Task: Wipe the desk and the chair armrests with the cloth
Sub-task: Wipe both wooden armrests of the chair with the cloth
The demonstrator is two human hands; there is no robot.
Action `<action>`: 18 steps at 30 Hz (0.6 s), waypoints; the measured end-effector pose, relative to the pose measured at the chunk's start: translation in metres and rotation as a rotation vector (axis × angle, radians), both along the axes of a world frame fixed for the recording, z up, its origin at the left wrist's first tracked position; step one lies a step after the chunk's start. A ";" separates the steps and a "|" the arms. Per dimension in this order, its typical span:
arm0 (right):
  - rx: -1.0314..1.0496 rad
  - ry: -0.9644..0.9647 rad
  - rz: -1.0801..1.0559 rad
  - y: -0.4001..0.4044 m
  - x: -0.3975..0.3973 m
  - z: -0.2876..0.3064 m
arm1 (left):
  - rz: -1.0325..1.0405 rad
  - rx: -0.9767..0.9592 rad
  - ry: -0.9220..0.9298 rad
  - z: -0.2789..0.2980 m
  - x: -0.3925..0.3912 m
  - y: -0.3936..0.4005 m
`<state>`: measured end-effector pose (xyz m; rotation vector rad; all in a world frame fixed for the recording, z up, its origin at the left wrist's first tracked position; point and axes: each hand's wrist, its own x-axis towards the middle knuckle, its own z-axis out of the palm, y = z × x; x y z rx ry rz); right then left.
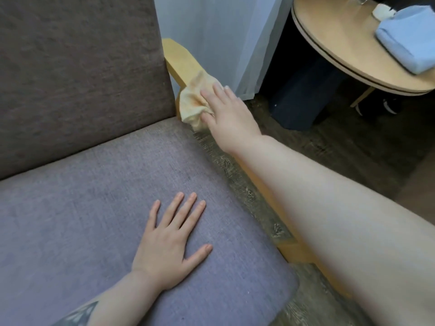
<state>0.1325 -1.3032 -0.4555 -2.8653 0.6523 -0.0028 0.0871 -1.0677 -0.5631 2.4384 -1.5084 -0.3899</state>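
Nearest the lens, my right forearm (341, 208) is crossing the frame toward the wooden armrest (181, 60) on the chair's right side. My right hand (226, 111) is pressing the cloth (193, 100) onto that armrest, near where it is meeting the chair back (80, 74). Its fingers (217, 90) are lying fairly straight and flat over the cloth, pushing it down rather than clenching it; the thumb is resting along the lower edge. The cloth is bunching into folds, with a loose corner hanging off the armrest's inner side toward the seat (117, 184).

My left hand (169, 245) is lying palm-down on the seat, fingers spread wide and holding nothing; it is probably bracing me.

Judged risks: because the cloth is only being pressed, not gripped, it could be sliding out from under the fingers and dropping between armrest and seat. The bunched folds may also be leaving only part of the wood in contact, so strips could be going unwiped. The reach is long, so pressure may be fading at the far end.

At upper right, the round tabletop (334, 43) is carrying a folded blue cloth (404, 41), a small white item (382, 10) and the base of a glass (359, 0). No open container is showing its contents; what the glass is holding I cannot tell.
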 end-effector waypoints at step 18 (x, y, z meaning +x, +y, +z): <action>0.049 0.006 -0.082 0.034 -0.169 0.012 | -0.007 0.022 0.008 0.003 0.000 0.000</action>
